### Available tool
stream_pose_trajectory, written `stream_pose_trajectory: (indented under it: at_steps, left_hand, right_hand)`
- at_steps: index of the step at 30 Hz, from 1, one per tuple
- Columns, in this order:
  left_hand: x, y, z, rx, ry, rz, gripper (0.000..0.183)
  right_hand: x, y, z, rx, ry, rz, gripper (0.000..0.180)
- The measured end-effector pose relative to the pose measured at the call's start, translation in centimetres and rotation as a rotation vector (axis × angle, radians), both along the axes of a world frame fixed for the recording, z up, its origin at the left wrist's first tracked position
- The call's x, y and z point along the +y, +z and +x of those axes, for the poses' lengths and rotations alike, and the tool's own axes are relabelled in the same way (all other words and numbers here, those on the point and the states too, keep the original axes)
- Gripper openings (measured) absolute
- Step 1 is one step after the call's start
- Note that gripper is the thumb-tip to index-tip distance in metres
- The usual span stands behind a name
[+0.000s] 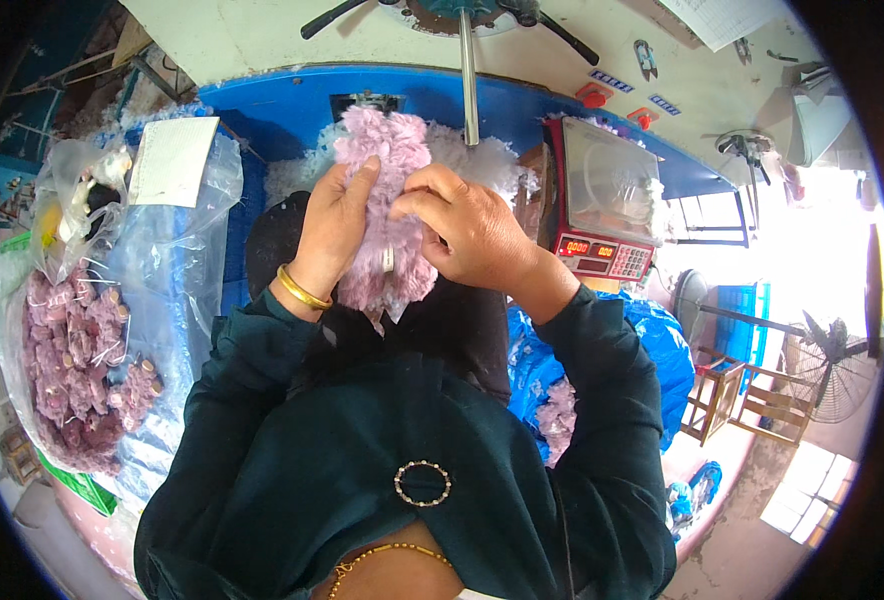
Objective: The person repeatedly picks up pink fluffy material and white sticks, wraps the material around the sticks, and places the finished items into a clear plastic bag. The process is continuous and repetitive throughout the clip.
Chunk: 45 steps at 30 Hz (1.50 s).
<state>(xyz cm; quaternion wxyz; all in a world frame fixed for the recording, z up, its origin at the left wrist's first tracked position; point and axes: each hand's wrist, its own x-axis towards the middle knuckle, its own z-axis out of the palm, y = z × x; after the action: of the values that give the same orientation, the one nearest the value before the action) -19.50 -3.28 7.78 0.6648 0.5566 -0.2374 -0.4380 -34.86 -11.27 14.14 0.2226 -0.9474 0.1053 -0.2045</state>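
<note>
A pink plush toy piece [391, 225] with a small white fabric tag lies upright before me, above my lap. My left hand [337, 217], with a gold bangle at the wrist, grips its left side, the thumb lying on the fur. On the right side, my right hand [457, 225] has its thumb and forefinger pinched together at the plush surface; whether anything thin is between them cannot be told. Behind the plush, white fiber stuffing [479, 161] lies along the blue bench edge. A metal filling tube [469, 82] points down just above it.
A red digital scale [607, 251] stands at the right, above a blue plastic bag [656, 360] with pink plush. At the left are a clear bag of pink plush pieces [74, 352] and a paper sheet [173, 161]. Thread snips [645, 60] lie on the machine top; a fan [828, 367] stands far right.
</note>
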Motion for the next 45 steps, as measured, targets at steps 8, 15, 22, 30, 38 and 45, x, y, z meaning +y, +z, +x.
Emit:
stream_pose_trajectory:
  at_steps: [8,15,22,30,38,45]
  left_hand:
    - [0.2,-2.2,1.8,0.154,-0.487,0.186,0.028]
    - [1.7,1.3,1.8,0.323,-0.593,-0.202,0.042]
    - [1.0,2.4,0.0,0.346,-0.512,-0.185,0.038]
    - [2.6,2.2,1.1,0.214,-0.743,-0.118,0.041]
    - [-4.3,1.5,-0.1,-0.462,-0.259,-0.239,0.02]
    - [-9.5,0.8,0.5,-0.479,-0.105,-0.497,0.014]
  right_hand:
    - [-0.1,-1.6,-1.0,-0.004,0.078,0.12,0.03]
    - [-1.5,-1.3,-2.5,-0.072,-0.122,1.308,0.035]
    - [-0.2,-1.8,-2.9,-0.109,-0.079,1.748,0.029]
    - [0.5,0.1,-3.6,0.039,0.118,1.732,0.021]
    - [-4.8,0.6,-2.6,-0.187,-0.285,0.481,0.021]
    - [-6.0,-0.8,-0.4,-0.267,-0.481,0.464,0.026]
